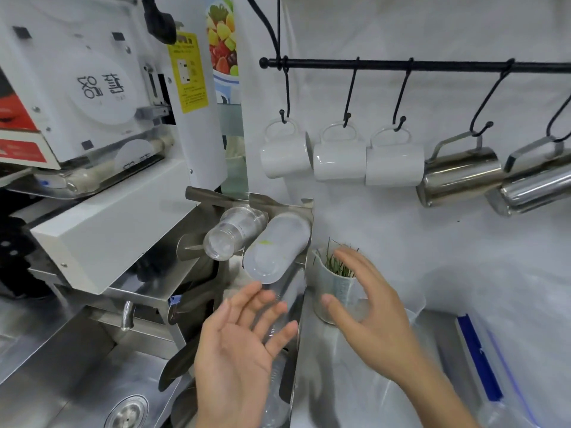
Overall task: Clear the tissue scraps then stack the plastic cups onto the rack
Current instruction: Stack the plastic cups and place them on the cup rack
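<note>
Left hand [238, 344] hides rack's [301, 304] lower slot, blurred cup [275, 393]

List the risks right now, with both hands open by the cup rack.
1. The right hand is right beside the small cup of green sprouts; a careless sweep could tip it over.
2. The frosted cup stack and clear cup stack lie tilted on the metal rack, bottoms downhill; a bump from the left hand might slide them toward the sink.
</note>
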Demonstrator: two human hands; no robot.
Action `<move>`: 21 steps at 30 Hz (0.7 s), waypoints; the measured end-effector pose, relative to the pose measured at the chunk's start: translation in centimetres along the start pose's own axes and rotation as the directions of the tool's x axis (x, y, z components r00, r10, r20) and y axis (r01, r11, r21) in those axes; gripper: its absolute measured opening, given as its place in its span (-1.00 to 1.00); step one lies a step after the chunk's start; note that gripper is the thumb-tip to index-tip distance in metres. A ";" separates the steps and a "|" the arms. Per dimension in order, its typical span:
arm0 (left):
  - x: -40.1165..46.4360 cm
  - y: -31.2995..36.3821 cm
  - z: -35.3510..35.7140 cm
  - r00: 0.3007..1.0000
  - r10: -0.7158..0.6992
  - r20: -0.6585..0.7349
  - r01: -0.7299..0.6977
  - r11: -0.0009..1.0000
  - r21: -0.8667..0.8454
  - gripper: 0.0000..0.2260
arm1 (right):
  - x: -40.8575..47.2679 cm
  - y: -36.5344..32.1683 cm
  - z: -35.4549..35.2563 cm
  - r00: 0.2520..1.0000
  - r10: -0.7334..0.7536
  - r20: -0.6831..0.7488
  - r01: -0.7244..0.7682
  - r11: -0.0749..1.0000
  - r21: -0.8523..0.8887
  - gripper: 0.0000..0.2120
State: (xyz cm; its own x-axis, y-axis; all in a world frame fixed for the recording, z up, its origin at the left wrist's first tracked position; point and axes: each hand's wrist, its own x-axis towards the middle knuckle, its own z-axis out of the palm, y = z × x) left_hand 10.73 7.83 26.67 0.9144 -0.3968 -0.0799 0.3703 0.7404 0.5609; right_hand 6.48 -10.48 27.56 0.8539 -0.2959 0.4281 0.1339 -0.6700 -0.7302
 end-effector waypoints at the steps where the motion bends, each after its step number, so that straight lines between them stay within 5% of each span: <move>1: -0.3 -0.2 0.1 0.999 -0.037 0.030 0.037 0.999 -0.005 -0.43 | -0.5 0.3 -0.5 1.000 0.013 0.005 -0.013 1.000 -0.018 -0.44; 7: -1.2 -4.4 1.0 0.944 -0.307 0.117 0.305 0.952 0.036 -0.22 | -4.9 4.0 -4.4 0.989 0.145 -0.024 -0.146 0.981 -0.130 -0.36; 12: -0.4 -8.3 0.9 0.924 -0.374 0.078 0.366 0.926 0.093 -0.21 | -8.7 7.9 -7.5 0.957 0.285 -0.061 -0.291 0.927 -0.237 -0.32; 17: 0.5 -12.5 0.2 0.932 -0.362 -0.021 0.355 0.899 0.255 -0.55 | -12.7 10.9 -10.1 0.892 0.434 -0.129 -0.453 0.859 -0.241 -0.29; 21: 1.0 -15.4 -0.5 0.941 -0.327 -0.084 0.334 0.861 0.384 -0.55 | -15.6 13.1 -11.8 0.855 0.500 -0.138 -0.519 0.817 -0.252 -0.28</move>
State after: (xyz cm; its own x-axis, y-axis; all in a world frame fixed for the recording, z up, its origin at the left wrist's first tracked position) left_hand 5.99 -3.69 17.59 0.7532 -0.5700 -0.3283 0.5611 0.2964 0.7729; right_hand -11.04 -22.73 17.60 0.7275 -0.6821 0.0739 -0.4604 -0.5652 -0.6845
